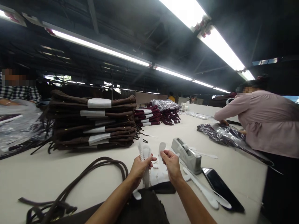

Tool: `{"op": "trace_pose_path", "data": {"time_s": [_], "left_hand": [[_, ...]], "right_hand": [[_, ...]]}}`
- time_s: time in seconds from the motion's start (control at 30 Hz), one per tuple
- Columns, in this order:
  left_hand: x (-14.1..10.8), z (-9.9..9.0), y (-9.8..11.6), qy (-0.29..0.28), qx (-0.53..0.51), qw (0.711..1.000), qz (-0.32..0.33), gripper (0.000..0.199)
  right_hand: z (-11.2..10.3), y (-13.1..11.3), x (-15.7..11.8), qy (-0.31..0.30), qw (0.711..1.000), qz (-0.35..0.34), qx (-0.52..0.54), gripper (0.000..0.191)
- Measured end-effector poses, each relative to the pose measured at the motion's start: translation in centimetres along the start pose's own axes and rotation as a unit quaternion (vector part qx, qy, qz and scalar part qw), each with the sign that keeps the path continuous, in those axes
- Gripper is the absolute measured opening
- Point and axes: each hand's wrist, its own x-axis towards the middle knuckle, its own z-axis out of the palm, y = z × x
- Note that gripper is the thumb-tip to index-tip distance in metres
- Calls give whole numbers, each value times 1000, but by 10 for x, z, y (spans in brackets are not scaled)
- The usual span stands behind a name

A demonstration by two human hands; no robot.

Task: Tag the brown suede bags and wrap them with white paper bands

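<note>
My left hand (140,169) is closed around several white notched strips (146,155) that stand upright from the fist. A little to its right, my right hand (171,163) pinches a single white strip (161,149) between thumb and fingers. Under my wrists lies a dark brown fabric item (147,207), partly hidden by my forearms. Its long brown strap (91,163) loops over the table at the left. Beside my right hand stands a grey tape dispenser (189,157). More loose notched strips (204,189) lie on the right, next to a black phone (221,188).
A tall stack of folded brown items (74,124) with white bands stands at the left on the white table (112,155). Maroon bundles (146,116) sit behind it. A co-worker in pink (268,121) handles a plastic-wrapped item (217,133) at the right; another person (21,91) is far left.
</note>
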Motion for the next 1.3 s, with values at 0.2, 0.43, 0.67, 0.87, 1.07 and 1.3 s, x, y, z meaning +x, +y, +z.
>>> {"op": "trace_pose_path", "data": {"time_s": [0.2,0.43,0.67,0.87,1.07,1.3], "left_hand": [[-3,7,-3,-36,74,997,8,49],[-5,6,0,-63,99,993,5,40],[-5,4,5,-30,51,998,-7,46],[-3,3,3,-100,54,993,-23,55],[-4,4,2,-143,104,984,-23,47],[4,1,-1,-100,175,980,-10,49]], "right_hand": [[5,-6,-2,-6,1000,-9,11,38],[3,-16,-1,-71,997,20,34,37],[-43,-8,30,84,988,2,-130,39],[-32,-8,21,21,979,-57,-196,52],[3,-16,-9,-229,973,22,-2,46],[-3,-8,4,-41,994,50,83,38]]}}
